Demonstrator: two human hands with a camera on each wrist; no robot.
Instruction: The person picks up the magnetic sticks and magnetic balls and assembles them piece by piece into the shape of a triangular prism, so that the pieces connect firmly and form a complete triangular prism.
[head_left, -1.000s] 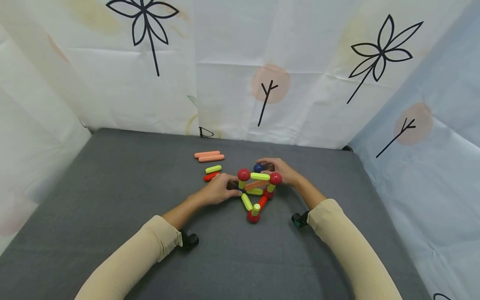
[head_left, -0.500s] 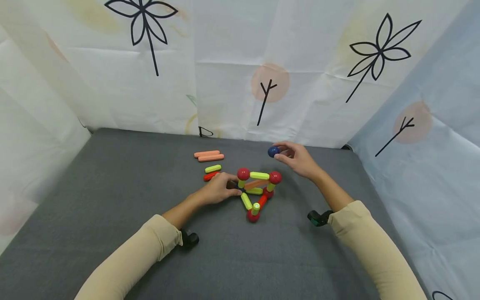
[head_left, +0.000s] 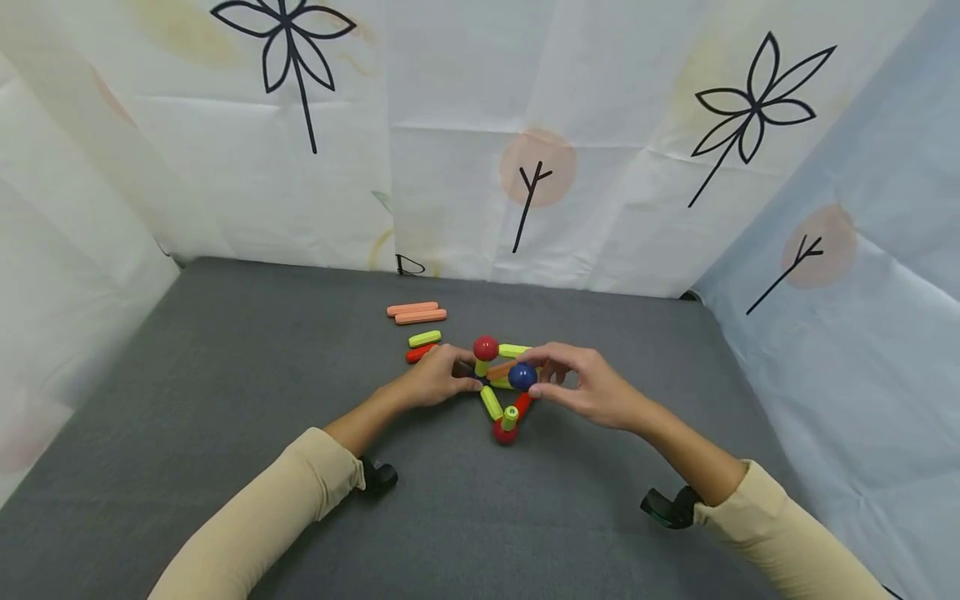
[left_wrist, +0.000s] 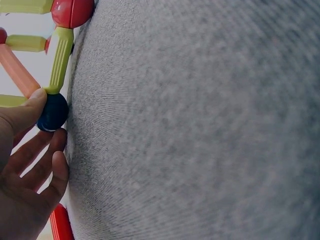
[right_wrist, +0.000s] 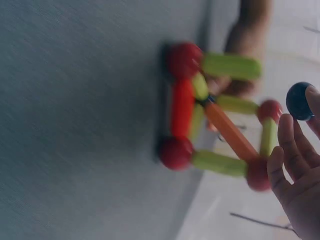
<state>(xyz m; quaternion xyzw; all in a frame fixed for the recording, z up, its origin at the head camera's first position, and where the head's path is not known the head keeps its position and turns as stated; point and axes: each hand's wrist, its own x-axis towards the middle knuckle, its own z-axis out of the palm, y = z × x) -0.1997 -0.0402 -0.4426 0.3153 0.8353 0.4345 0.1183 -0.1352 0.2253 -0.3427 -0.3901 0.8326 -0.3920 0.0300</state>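
A frame of balls and rods stands on the grey cloth, with red balls at several corners. My left hand [head_left: 438, 377] pinches the dark blue ball [left_wrist: 53, 113] at its lower left corner, thumb on one side and fingers on the other. An orange rod [right_wrist: 231, 131] runs diagonally through the frame. At the front, a yellow-green rod [head_left: 510, 415] rises from a red ball [head_left: 505, 432], its upper end bare. My right hand [head_left: 596, 390] holds a second blue ball [head_left: 522, 376] between thumb and fingers. In the head view that ball overlaps the frame, hiding its right-hand red balls.
Beyond my left hand lie two orange rods [head_left: 421, 317], a short yellow-green rod [head_left: 424, 338] and a red rod [head_left: 420, 354]. The grey table cloth [head_left: 225, 400] ends at a white printed curtain [head_left: 450, 183] behind and at the sides.
My right hand picked up the blue ball from behind the frame, swung it out to the right, then brought it back toward me over the frame. My left hand has stayed in place.
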